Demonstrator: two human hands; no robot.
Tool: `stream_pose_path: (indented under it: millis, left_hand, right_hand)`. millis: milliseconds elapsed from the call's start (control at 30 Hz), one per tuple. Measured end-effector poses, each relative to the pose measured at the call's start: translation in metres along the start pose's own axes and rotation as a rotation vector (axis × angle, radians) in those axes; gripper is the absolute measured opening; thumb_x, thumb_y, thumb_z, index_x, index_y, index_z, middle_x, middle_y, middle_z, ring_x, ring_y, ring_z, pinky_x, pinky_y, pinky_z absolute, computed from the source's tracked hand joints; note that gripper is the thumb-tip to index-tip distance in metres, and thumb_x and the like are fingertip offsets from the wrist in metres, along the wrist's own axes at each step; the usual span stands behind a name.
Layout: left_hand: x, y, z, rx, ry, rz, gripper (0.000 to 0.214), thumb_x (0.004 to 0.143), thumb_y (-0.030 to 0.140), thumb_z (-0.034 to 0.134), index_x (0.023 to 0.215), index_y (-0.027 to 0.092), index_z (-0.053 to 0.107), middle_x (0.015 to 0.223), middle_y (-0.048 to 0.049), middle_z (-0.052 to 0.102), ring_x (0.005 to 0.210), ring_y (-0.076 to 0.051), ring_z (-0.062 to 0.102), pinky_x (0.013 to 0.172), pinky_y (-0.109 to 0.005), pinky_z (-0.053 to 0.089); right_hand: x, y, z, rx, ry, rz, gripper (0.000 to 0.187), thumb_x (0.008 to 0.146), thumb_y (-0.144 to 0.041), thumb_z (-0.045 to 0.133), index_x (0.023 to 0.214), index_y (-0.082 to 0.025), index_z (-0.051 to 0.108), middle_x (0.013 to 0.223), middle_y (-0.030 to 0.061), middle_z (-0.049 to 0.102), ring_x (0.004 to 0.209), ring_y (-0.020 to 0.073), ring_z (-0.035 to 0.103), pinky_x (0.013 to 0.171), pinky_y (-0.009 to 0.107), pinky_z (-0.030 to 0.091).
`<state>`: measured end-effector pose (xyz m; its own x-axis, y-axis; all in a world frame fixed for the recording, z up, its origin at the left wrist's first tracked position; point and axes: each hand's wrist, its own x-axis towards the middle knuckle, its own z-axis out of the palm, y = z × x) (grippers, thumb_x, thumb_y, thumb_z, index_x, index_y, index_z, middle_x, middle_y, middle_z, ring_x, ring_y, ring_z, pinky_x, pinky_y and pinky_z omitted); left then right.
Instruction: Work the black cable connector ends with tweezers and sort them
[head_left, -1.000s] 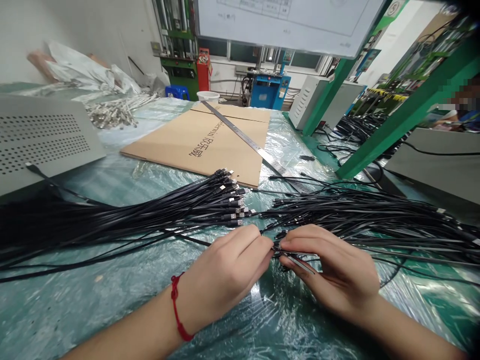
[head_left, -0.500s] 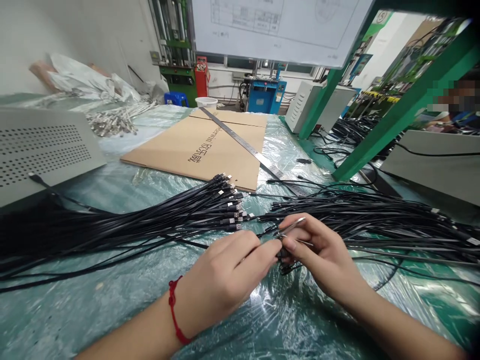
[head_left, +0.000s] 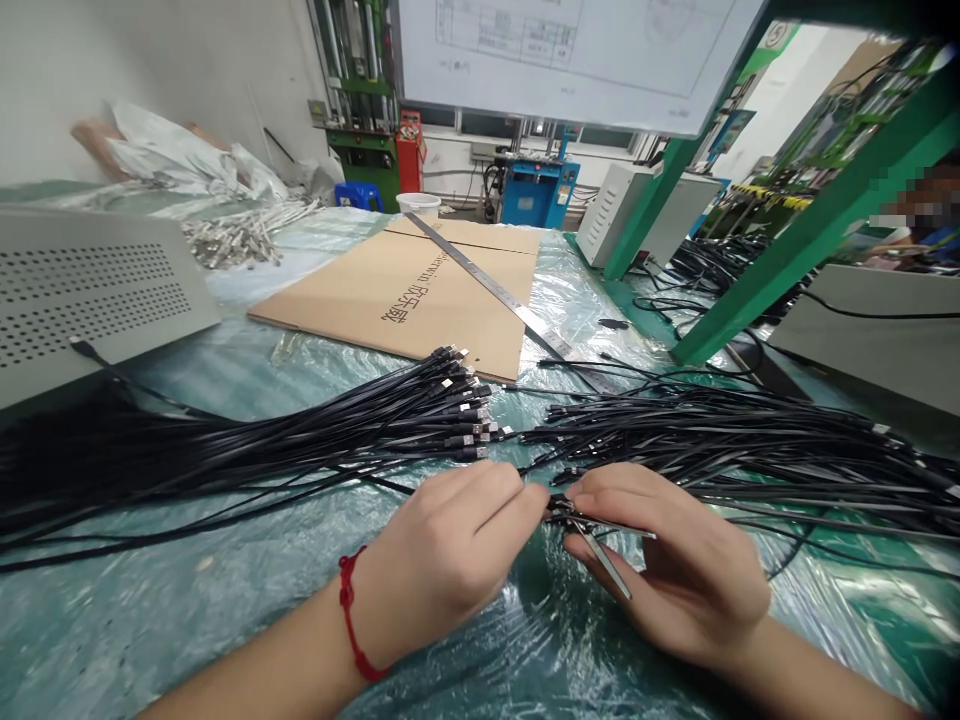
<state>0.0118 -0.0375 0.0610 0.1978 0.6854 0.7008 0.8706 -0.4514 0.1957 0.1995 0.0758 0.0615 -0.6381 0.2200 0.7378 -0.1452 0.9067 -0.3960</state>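
Note:
My left hand [head_left: 457, 545], a red string round its wrist, is closed in a pinch on the end of a black cable [head_left: 556, 508] at the table's front centre. Touching it from the right, my right hand [head_left: 675, 560] is closed on metal tweezers [head_left: 600, 545] whose tips meet that cable end. A bundle of black cables [head_left: 300, 440] with metal plugs fans out to the left. Another spread of black cables [head_left: 750, 450] lies to the right, running under my right hand.
The table is covered in clear plastic film [head_left: 225, 590]. A flat cardboard sheet [head_left: 420, 290] with a long steel ruler [head_left: 495, 290] lies behind the cables. A grey perforated metal box [head_left: 90, 290] stands at left, another grey box [head_left: 870, 330] and a green frame post [head_left: 795, 220] at right.
My right hand has dropped back toward the table and turned the tweezers from pointing up-left to lying low under the fingers. My left hand stays pinched on the cable end.

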Motion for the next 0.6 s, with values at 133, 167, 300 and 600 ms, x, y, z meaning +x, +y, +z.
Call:
stream_pose_path:
  millis: [133, 167, 300, 600]
  left_hand:
    - [-0.001, -0.0003, 0.002, -0.009, 0.016, -0.012, 0.021, 0.093, -0.001, 0.05, 0.104, 0.01, 0.064, 0.078, -0.0043, 0.06, 0.069, -0.017, 0.054, 0.061, -0.031, 0.047]
    - [-0.0011, -0.0003, 0.0022, -0.009, 0.014, -0.013, 0.022, 0.092, -0.001, 0.05, 0.105, 0.01, 0.064, 0.078, -0.0042, 0.059, 0.069, -0.017, 0.054, 0.06, -0.031, 0.046]
    - [-0.0007, -0.0001, 0.0014, -0.024, 0.006, -0.014, 0.022, 0.092, -0.001, 0.052, 0.107, 0.009, 0.064, 0.078, -0.0045, 0.06, 0.069, -0.017, 0.055, 0.061, -0.032, 0.047]
    - [-0.0028, 0.0, 0.0023, -0.049, -0.006, -0.036, 0.023, 0.093, 0.0, 0.053, 0.11, 0.009, 0.064, 0.08, -0.0054, 0.062, 0.071, -0.018, 0.058, 0.063, -0.032, 0.049]
  right_hand:
    - [0.0014, 0.0005, 0.0016, 0.014, 0.017, -0.03, 0.041, 0.078, 0.003, 0.07, 0.116, -0.014, 0.065, 0.096, 0.0083, 0.071, 0.091, 0.0187, 0.069, 0.076, 0.032, 0.06]
    - [0.0013, 0.0008, 0.002, 0.015, 0.015, -0.032, 0.041, 0.078, 0.003, 0.07, 0.116, -0.014, 0.066, 0.096, 0.008, 0.071, 0.092, 0.0187, 0.069, 0.077, 0.032, 0.061]
    - [0.0017, 0.001, 0.0027, 0.018, 0.022, -0.035, 0.042, 0.078, 0.001, 0.071, 0.117, -0.016, 0.067, 0.096, 0.0065, 0.073, 0.091, 0.0188, 0.07, 0.077, 0.033, 0.061]
    - [0.0078, -0.0025, 0.0006, 0.027, 0.025, -0.036, 0.04, 0.077, 0.001, 0.073, 0.113, -0.017, 0.07, 0.092, 0.0057, 0.075, 0.087, 0.0184, 0.073, 0.076, 0.03, 0.063]
